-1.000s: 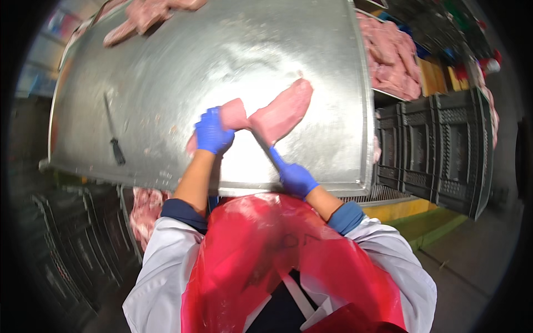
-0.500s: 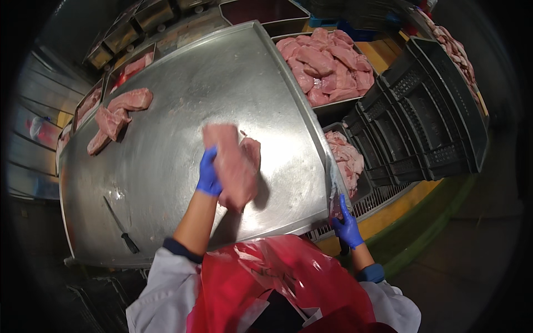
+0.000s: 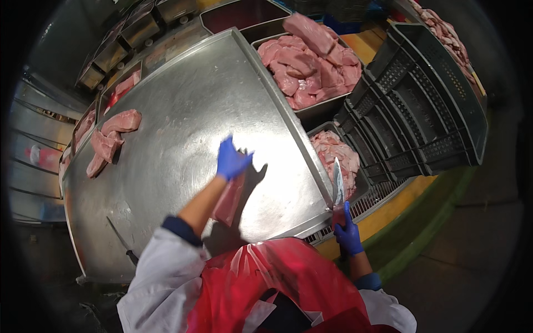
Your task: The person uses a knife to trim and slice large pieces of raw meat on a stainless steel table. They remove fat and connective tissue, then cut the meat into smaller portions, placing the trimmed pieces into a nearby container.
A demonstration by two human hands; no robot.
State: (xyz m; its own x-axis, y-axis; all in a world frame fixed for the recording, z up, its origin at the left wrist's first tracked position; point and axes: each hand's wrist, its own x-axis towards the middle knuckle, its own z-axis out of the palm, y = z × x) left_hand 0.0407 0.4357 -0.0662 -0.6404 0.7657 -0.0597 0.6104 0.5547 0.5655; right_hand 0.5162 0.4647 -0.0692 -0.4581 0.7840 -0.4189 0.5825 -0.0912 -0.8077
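Observation:
My left hand, in a blue glove, holds nothing; its fingers are spread above the metal table. Below that hand and wrist, a strip of raw meat lies on the table, partly hidden. Beyond the table's right edge, my blue-gloved right hand grips a knife with its blade pointing up and away from me. A long piece of meat is at the top of the heaped meat bin; whether it rests there or is still in the air, I cannot tell.
Several meat pieces lie at the table's left. A dark-handled sharpening steel is near its front-left. Trimmings fill a container on the right, beside tilted dark crates. More meat trays stand beyond the left edge.
My left hand has let go of the large meat piece, which has moved to the far right bin. The strip beneath shows more. My right hand's knife blade now points up in plain view.

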